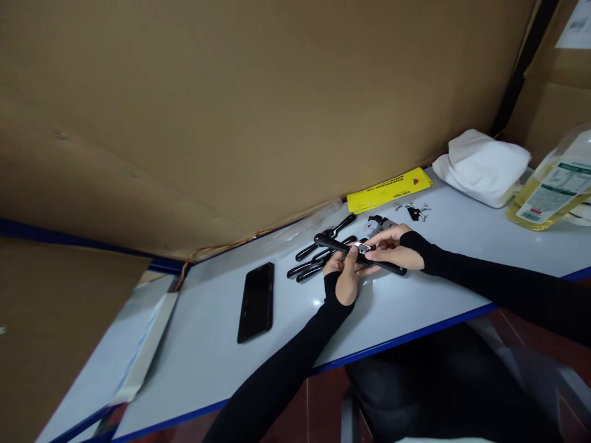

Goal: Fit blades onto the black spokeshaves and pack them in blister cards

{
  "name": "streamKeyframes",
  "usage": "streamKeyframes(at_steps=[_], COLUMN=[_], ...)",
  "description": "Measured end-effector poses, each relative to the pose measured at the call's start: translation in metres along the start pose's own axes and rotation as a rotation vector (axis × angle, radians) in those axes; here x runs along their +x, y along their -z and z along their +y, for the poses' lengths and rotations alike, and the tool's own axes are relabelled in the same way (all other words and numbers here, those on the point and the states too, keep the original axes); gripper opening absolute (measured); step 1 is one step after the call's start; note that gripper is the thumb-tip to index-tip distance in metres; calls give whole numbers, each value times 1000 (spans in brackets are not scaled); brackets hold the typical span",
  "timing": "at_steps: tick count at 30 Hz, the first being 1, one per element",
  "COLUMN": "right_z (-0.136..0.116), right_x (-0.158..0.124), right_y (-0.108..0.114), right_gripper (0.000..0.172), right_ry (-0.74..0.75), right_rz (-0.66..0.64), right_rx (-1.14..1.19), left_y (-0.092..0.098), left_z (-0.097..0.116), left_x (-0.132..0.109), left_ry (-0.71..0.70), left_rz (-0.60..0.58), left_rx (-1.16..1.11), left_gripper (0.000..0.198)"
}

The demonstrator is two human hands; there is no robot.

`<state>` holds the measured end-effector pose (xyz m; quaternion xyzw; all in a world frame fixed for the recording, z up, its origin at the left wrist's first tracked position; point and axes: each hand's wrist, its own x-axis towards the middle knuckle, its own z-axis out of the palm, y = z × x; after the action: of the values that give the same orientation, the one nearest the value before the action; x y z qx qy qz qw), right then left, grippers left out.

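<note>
Two bare hands: both on one held tool (338, 245), a black, two-handled piece, over the near half of the table (207, 332).
Held tool, place: between the hands, just above the tabletop or resting on it; contact underneath hidden.
Long axis: slantwise across the view, one handle end far and left, other end near and right; palms come at it from the near side and the right.
Metal plate (362, 248): bright, at mid-length of the tool, between the two thumb tips. Key relation, as judged: plate against tool body. Seated or merely held there, cannot tell.
Left hand (345, 280): curled round the tool from below, thumb pressing by the plate's left end; far-left handle juts out beyond it.
Right hand (396, 247): thumb and fingers pinched about the plate's right end; near-right handle passes under it.
Nearer hand: neither clearly; both thumbs at the plate.
Black-handled tools (306, 253): loose group, beyond and left of the left hand.
Grey metal parts (379, 223): just beyond the right hand's fingers.
Small silvery pieces (424, 216): farther right, by a black piece (414, 213), near the yellow cards (390, 192).
Phone (256, 301): dark screen up, well left of the left hand.
</note>
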<state>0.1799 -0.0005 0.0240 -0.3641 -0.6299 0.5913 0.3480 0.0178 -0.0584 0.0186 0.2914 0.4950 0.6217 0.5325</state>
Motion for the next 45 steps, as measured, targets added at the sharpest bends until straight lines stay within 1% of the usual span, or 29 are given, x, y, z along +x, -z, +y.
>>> streamKeyframes(at_steps=[3,6,8,14,17,20,22,24,26,27,29,30,31,33,34,35,37,39,42,45], right_z=[-1,0,1,2,1,1,0,-4,-11,-16,-24,-27,-29,-29,-28,-26,-20,-13,-7,-4], right_x=[-2,-3,-2,-3,-4,-4,-4,-3,1,3,9,12,14,18,19,20,21,22,24,24], right_y=[-3,-5,-5,-5,-5,-9,-12,-11,0,12,43,62,82,116,129,138,147,147,143,142], right_gripper=[39,39,39,35,37,39,37,34,30,28,22,19,21,34,35,35,29,20,10,5], right_ry=[34,27,22,-20,-35,-40,-36,-13,22,33,51,10,-44,-66,-109,-113,-97,-62,-44,-11], right_rz=[31,77,80,128,124,120,120,100,96,111,179,231,285,351,354,313,210,135,93,20], right_rx=[-3,-25,-36,-68,-46,-30,-46,-106,-283,-416,-746,-855,-926,-994,-1009,-994,-966,-956,-956,-905], left_y=[-1,-1,0,-1,-2,-2,-1,-1,-1,-1,-1,-1,-1,-2,-2,-2,-3,-3,-1,2], left_z=[1,0,0,0,2,2,2,2,4,5,7,7,8,9,9,8,8,8,8,6], left_x=[-1,-1,-1,1,1,1,1,1,1,0,0,-1,-1,-3,-3,-4,-5,-5,-3,-1], left_ry=[-8,-14,-19,0,2,-7,-9,-7,-1,2,9,13,16,27,33,37,42,44,60,76], left_rz=[29,22,21,-7,-11,3,14,24,20,11,-13,-25,-32,-41,-44,-46,-47,-53,-76,-102], left_rx=[15,37,37,25,21,29,42,53,53,49,40,37,35,34,36,41,52,54,42,50], left_gripper=[63,58,57,65,68,66,63,63,66,66,64,62,60,60,61,63,64,64,63,62])
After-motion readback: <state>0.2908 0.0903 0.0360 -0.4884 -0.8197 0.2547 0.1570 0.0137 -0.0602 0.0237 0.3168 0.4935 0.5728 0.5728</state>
